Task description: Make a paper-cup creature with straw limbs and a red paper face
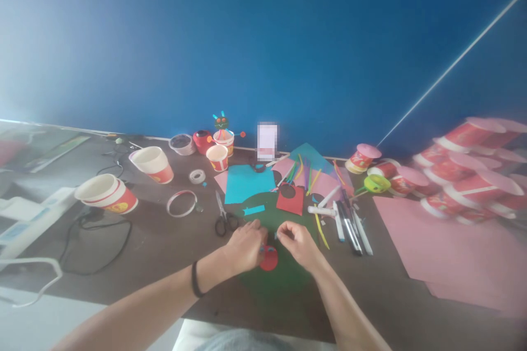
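Note:
A red paper circle (pixel 269 261) with small blue-and-white marks near its top lies on a dark green sheet (pixel 280 287). My left hand (pixel 246 245), a black band at its wrist, has its fingers bent down over the circle's upper left edge; the fingertips are partly hidden. Just right of the circle, my right hand (pixel 300 245) is closed in a pinch of thumb and forefinger. A tiny pale-blue bit shows at those fingertips, too small to name. Beyond the hands are a blue paper strip (pixel 254 210), a red square with a round cut-out (pixel 290 204) and scissors (pixel 222 216).
Markers (pixel 349 226) and pipe cleaners (pixel 300 169) lie to the right. Stacked red cups (pixel 473 175) stand beyond pink sheets (pixel 457 252). Paper cups (pixel 152 164), a tape roll (pixel 197 176) and a black cable (pixel 99 271) are on the left. A blue wall (pixel 263 38) rises behind.

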Demonstrator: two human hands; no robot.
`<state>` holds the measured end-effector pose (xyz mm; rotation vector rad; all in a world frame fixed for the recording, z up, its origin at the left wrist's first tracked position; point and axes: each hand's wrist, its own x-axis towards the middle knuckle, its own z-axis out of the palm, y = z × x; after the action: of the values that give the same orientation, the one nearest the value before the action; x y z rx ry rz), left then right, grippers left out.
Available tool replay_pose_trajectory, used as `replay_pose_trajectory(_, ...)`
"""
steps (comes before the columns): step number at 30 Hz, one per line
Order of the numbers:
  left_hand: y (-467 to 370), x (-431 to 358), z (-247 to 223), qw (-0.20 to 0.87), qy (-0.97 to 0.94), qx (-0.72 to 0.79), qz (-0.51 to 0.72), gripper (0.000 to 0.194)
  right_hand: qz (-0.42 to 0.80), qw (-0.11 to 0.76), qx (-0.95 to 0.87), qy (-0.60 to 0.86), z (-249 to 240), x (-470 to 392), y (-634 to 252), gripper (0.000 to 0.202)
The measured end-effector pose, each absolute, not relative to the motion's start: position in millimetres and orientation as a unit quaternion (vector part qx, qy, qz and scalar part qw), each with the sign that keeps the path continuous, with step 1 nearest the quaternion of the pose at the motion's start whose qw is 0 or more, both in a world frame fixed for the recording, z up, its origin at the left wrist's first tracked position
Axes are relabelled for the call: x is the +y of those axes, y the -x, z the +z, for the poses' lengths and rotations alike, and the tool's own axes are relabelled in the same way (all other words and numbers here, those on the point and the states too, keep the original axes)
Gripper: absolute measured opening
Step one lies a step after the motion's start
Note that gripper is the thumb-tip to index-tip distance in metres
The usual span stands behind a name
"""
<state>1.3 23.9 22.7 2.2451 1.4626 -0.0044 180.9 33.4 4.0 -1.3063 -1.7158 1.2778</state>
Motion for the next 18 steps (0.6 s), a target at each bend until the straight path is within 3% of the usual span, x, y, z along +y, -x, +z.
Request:
replay_pose_trajectory(5,-3,24,20,0.246,-0.816,0.522,0.019,0.022,0.489,0.320,-0.643,0.495,4,33,-181,0.012)
replay_pose_trajectory(18,-4,18,10,0.362,-0.757,0.517,0.171,0.042,0.536,0.382,-0.556,0.508,-7,33,-179,0.014)
